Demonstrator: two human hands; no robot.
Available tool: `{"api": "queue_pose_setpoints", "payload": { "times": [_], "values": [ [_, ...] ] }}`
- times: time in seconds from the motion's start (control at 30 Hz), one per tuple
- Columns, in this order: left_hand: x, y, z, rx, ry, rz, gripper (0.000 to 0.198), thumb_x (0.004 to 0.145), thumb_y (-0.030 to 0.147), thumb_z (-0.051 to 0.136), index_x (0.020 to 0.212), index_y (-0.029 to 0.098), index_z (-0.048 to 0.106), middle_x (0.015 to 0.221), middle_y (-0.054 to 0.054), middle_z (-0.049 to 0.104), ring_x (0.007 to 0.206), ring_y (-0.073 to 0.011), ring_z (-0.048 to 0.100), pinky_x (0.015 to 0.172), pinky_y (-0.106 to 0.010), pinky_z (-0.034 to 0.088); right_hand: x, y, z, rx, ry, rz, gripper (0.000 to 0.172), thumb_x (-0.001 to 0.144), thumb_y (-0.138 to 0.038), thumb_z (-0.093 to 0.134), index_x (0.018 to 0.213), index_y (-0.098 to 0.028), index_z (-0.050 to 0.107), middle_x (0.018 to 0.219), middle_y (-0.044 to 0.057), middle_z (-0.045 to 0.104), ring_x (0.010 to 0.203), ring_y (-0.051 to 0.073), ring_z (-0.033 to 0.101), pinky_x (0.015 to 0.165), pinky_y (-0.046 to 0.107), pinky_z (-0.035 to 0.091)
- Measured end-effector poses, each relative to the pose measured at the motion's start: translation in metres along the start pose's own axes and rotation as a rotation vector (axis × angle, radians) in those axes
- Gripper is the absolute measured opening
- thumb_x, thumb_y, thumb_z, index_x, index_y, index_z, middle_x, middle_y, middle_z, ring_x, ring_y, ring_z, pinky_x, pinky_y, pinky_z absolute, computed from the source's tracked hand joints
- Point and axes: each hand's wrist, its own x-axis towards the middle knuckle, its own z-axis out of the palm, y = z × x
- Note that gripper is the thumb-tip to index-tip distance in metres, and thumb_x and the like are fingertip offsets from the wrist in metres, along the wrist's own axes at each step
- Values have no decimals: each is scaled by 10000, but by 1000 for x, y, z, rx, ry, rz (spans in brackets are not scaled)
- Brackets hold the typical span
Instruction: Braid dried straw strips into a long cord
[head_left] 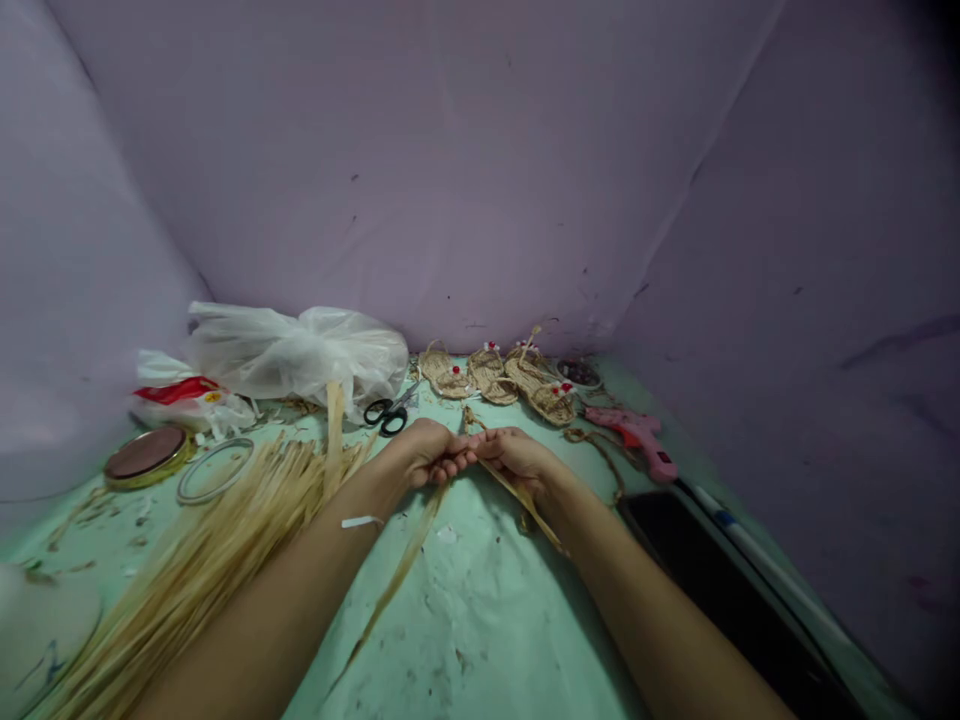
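My left hand (435,453) and my right hand (514,455) meet above the middle of the green-covered table (480,610), fingertips touching. Both are closed on a strand of pale fibre (409,560). One tail of it hangs from my left hand down toward the near edge. Another length (540,515) passes under my right hand and slants toward the right wrist. A short twisted end shows just beyond the fingertips. Beneath and beside my left forearm lies a large bundle of straw-coloured fibres (217,540).
Behind the hands sit small woven slippers with red beads (551,400). Black-handled scissors (391,415) and a plastic bag (300,350) are back left. A pink glue gun (637,430) and a black flat object (720,580) lie right. A ring (184,485) and round tin (150,455) are left.
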Motion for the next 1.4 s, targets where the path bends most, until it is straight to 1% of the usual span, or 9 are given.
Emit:
{"api": "queue_pose_setpoints", "payload": {
  "times": [0.13,0.33,0.5,0.7,0.9,1.03,1.13,1.23,1.4],
  "values": [
    [-1,-2,-3,147,54,76,113,604,84,443,559,94,546,379,25,431,307,-42,353,330,-161,220,-4,-3,-3,15,-48,1,119,536,-22,506,552,-118,575,499,-10,572,445,62,482,472,163,375],
    [-2,-3,5,361,225,189,87,571,126,488,504,111,542,320,54,357,279,-38,254,326,-193,136,-2,-1,-2,-139,26,-53,110,511,-33,519,548,-119,578,465,-20,566,406,52,438,428,159,336],
    [-5,-2,10,360,303,249,111,518,71,510,417,108,488,317,63,319,335,-21,216,368,-192,120,0,0,-3,-187,95,-81,104,492,-28,532,518,-123,563,471,-13,579,451,66,474,444,156,340],
    [-3,-10,9,267,206,302,105,552,112,464,505,102,557,331,66,308,340,-30,196,370,-195,110,-2,-3,-5,-212,44,-68,72,503,-63,529,519,-115,576,480,-9,577,423,49,432,418,152,305],
    [5,-17,9,258,270,367,125,539,100,473,419,122,449,333,57,326,352,-30,247,372,-186,156,-5,-6,-7,-655,300,-106,55,498,-176,594,504,-133,560,382,-56,415,389,47,321,387,182,227],
    [-4,-10,16,263,290,283,161,531,74,450,395,136,390,294,61,293,303,-24,213,351,-194,123,-9,-12,-6,-810,358,-55,92,535,-218,573,483,-144,557,374,-28,410,391,74,362,395,211,215],
    [-6,-8,16,242,292,156,175,540,99,429,386,155,367,257,55,263,258,-41,206,332,-207,103,-15,-13,4,-865,373,-80,85,538,-219,583,496,-145,587,390,10,465,429,103,420,420,227,226],
    [-2,-9,12,166,224,76,209,557,153,440,367,164,353,248,43,266,242,-50,212,319,-208,95,-25,-9,21,-986,434,-184,126,559,-265,595,539,-145,626,473,67,554,496,140,481,451,243,241],
    [1,-13,6,82,152,134,137,500,116,434,388,154,364,288,51,304,266,-34,226,321,-187,102,-44,-1,50,-1208,488,-264,168,655,-225,518,673,-141,663,685,160,641,594,210,558,502,277,282]
  ]
}}
